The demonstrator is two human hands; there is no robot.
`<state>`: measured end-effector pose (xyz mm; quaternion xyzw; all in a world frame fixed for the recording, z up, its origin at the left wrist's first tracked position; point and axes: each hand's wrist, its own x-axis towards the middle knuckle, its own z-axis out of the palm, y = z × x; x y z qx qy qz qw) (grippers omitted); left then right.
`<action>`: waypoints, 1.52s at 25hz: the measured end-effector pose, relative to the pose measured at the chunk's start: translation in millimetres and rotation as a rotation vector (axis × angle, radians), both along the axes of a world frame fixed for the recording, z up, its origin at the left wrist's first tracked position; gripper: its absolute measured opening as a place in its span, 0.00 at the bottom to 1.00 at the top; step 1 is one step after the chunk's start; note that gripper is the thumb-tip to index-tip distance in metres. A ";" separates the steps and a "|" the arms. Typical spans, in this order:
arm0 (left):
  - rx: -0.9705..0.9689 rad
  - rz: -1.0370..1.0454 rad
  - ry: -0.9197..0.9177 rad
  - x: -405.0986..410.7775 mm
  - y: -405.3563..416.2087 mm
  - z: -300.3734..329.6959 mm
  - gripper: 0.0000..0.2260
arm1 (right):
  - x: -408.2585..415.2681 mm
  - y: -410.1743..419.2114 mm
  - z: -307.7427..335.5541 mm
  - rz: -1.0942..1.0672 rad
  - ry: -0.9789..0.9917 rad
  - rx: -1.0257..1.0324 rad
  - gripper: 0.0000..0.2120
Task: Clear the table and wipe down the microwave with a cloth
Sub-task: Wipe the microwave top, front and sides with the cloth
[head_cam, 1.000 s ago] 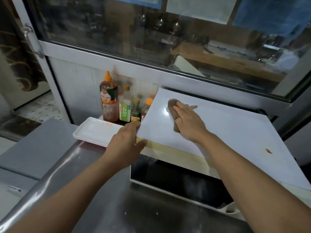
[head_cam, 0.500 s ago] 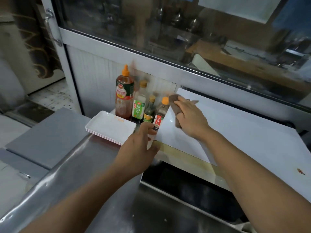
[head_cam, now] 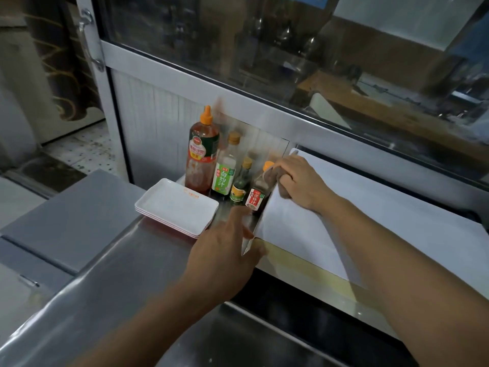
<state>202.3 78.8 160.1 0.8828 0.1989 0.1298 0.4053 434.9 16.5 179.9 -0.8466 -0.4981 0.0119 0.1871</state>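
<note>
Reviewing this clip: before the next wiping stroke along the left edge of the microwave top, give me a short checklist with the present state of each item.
1. Cloth in hand: ok. The right hand grips the brown cloth at the left edge of the microwave top.
2. Microwave steadied: ok. The left hand rests on its front left corner.
3. Clearance from bottles: not ok. The cloth is right against the small orange-capped bottle; a stroke further left may knock it.
4. White trays out of the way: ok. They are stacked left of the bottles, apart from both hands.
5. Top wiped clean: cannot tell. The right arm covers part of it.
</note>
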 end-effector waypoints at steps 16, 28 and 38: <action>0.169 -0.037 0.028 -43.0 22.4 -7.6 0.28 | -164.8 -53.7 -15.6 0.083 -0.235 -0.078 0.16; 0.237 -0.311 -0.221 -24.7 9.5 -10.0 0.29 | -182.8 -149.1 -40.9 -0.550 -0.384 0.100 0.19; 0.394 -0.242 -0.226 -29.2 -4.2 -12.7 0.27 | -185.0 -116.4 -42.4 -0.431 -0.534 0.059 0.21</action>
